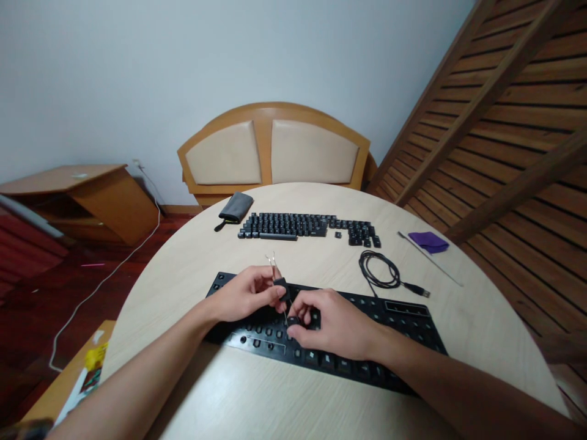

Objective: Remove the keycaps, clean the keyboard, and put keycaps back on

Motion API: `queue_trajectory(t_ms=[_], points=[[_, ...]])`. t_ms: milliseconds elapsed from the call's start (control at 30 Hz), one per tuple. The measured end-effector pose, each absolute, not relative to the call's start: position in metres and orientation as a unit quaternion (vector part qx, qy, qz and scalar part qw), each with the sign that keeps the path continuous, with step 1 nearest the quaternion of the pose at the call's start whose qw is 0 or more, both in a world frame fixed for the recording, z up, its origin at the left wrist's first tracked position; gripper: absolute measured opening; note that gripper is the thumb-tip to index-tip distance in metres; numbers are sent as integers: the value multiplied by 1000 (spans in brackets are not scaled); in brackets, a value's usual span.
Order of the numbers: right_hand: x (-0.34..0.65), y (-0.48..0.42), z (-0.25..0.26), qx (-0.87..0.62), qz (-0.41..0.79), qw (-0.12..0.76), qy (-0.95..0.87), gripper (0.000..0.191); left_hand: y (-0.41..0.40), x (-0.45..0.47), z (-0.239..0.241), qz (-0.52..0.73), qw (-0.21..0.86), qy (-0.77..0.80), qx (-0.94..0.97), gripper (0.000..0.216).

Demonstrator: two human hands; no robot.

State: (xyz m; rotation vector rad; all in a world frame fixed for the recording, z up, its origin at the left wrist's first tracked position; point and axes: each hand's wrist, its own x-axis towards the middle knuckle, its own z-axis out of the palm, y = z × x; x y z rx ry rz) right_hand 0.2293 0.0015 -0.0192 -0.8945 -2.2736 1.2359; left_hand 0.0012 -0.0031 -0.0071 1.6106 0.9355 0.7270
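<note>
My left hand [245,294] is closed around the dark handle of a wire keycap puller [280,288]; its thin metal prongs stick out above and below the fingers. Between thumb and fingers, my right hand [334,325] pinches a black keycap [292,320] at the puller's lower wire end. Whether the wire still grips the cap I cannot tell. Both hands are over a black keyboard [270,350] lying at a slant, with many small switches bare. Several caps sit along its near edge beside my right hand, which hides part of the keys.
Loose black keycaps [279,225] lie in rows farther back. A grey pouch [236,208] rests left of them. Rightward are a coiled USB cable [380,270], a thin metal rod [431,260] and a purple cloth [428,242]. Everything stands on a round table [169,281].
</note>
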Motion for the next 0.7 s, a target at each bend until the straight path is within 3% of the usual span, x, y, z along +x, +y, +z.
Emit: queue_trajectory(t_ms=[133,233,367,567,700], points=[[227,7,-24,-384,431,287,-764,13,-4,8,-6,360,363,449,733,26],[227,13,-30,-386,436,317,-749,14,-5,14,-8,374,296,478,738,25],[227,19,-37,-379,471,338,-721,17,-5,18,-14,396,302,482,721,24],[228,24,-43,-367,516,355,-688,24,0,21,-25,456,404,473,636,25],[229,27,-44,-371,526,357,-677,24,-1,24,-24,443,393,482,645,27]])
